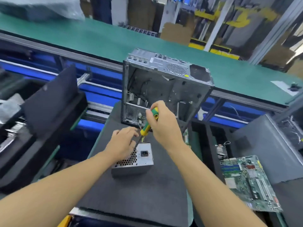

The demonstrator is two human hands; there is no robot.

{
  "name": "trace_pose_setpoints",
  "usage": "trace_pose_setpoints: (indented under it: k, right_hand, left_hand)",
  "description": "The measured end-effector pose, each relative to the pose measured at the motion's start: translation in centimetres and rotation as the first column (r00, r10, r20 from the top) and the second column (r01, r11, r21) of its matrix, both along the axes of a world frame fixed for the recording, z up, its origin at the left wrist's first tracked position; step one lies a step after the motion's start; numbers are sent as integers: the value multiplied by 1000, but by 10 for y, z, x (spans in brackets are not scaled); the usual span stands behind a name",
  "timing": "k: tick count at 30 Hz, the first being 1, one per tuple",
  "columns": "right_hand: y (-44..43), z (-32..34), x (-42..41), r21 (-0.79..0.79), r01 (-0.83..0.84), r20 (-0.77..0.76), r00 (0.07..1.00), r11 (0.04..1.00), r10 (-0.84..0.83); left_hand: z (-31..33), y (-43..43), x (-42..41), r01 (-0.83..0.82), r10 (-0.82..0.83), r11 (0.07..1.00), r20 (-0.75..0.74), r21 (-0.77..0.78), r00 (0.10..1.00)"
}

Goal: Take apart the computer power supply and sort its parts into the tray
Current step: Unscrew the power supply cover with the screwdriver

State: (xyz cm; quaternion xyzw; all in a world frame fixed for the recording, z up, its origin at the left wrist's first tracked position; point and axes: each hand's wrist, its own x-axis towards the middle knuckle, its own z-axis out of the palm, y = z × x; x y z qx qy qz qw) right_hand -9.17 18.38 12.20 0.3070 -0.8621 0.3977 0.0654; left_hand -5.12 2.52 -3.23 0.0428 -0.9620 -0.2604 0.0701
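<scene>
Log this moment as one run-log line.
phase: disassembly | right hand: grips screwdriver, shaft angled down to power supply | left hand: rests on power supply | power supply: on dark mat, closed

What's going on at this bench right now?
A person is working on a grey power supply lying on the dark foam mat. The left hand rests on it while the right hand grips a yellow-green screwdriver, tip down at its top edge. An open computer case stands behind; a motherboard lies to the right.
</scene>
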Motion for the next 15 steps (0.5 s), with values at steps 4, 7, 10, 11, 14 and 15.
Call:
trace_pose_setpoints:
  k: [4, 7, 10, 11, 14, 15]
  right_hand:
    - [-45, -8, 7, -1, -69, 49, 996, 998, 69]
    - [-64, -16, 10, -4, -73, 75, 994, 997, 73]
    - [-74, -23, 11, 8, -57, 64, 996, 998, 57]
    - [-75, -26, 12, 11, -47, 68, 997, 999, 46]
    - [-78, -33, 15, 6, -17, 91, 996, 1000, 17]
    - [-79, -35, 17, 6, -11, 92, 996, 1000, 11]
  left_hand:
    - [6, -42, 26, 32, -93, 951, 185, 308, 978]
    - [10, -58, 40, 5, -144, 882, 259, 471, 955]
    - [8, -66, 48, 5, -174, 852, 274, 523, 946]
    - [5, -67, 50, 11, -183, 842, 268, 539, 946]
    - [-6, -67, 57, 39, -194, 840, 232, 542, 953]
    - [-9, -67, 57, 32, -181, 844, 227, 536, 957]
